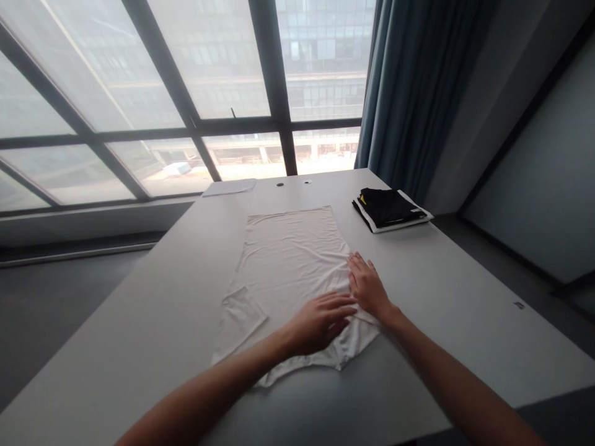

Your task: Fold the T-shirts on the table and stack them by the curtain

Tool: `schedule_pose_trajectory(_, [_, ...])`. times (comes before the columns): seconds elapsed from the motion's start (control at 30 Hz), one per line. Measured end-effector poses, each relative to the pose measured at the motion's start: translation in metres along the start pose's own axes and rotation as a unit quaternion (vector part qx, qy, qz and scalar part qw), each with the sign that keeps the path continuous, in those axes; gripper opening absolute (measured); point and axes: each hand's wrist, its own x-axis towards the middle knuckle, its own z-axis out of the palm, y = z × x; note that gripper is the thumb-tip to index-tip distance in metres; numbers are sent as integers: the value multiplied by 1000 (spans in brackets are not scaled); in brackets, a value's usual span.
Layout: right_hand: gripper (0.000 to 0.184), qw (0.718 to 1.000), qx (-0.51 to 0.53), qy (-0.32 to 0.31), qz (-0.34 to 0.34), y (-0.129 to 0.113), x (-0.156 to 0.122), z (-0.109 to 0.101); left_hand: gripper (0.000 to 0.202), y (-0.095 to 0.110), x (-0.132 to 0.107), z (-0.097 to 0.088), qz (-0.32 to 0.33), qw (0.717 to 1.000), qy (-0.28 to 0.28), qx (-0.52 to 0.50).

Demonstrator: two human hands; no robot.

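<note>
A white T-shirt (288, 260) lies spread flat on the grey table (446, 297), its hem toward the window and its collar end near me. One sleeve looks folded in on the left side. My left hand (320, 322) rests flat on the near part of the shirt, fingers stretched out to the right. My right hand (367, 285) lies flat on the shirt's right edge, fingers spread and pointing away from me. The two hands nearly touch. Neither hand grips anything.
A stack of folded dark and white clothes (390, 209) sits at the table's far right. A flat white sheet (230, 186) lies at the far edge by the window. A blue curtain (413, 93) hangs at the right.
</note>
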Motion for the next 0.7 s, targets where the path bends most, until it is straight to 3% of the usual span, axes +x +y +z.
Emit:
schedule_pose_trajectory(0.07, [56, 999, -14, -29, -31, -17, -8, 8, 35, -18, -25, -22, -98, 990, 87, 49])
schedule_pose_trajectory(0.13, [61, 996, -25, -73, -48, -26, -16, 16, 37, -41, -60, -39, -213, 958, 157, 108])
schedule_pose_trajectory(0.2, [66, 993, -34, -95, -55, -30, -20, 22, 39, -61, -100, -51, -307, 920, 190, 154])
schedule_pose_trajectory(0.3, [71, 994, -36, -79, -64, -29, -21, 26, 39, -73, -148, -57, -372, 887, 200, 185])
schedule_pose_trajectory(0.37, [67, 994, -23, -76, -77, -28, -21, 27, 37, -70, -159, -56, -374, 887, 204, 177])
schedule_pose_trajectory(0.47, [57, 996, 3, -61, -69, -24, -20, 28, 30, -57, -141, -49, -347, 909, 195, 124])
schedule_pose_trajectory(0.57, [55, 998, 2, -35, -42, -21, -18, 29, 21, -47, -93, -32, -317, 935, 153, 45])
schedule_pose_trajectory(0.7, [56, 997, -22, -64, -47, -19, -18, 31, 12, -47, -31, 0, -289, 953, 82, 30])
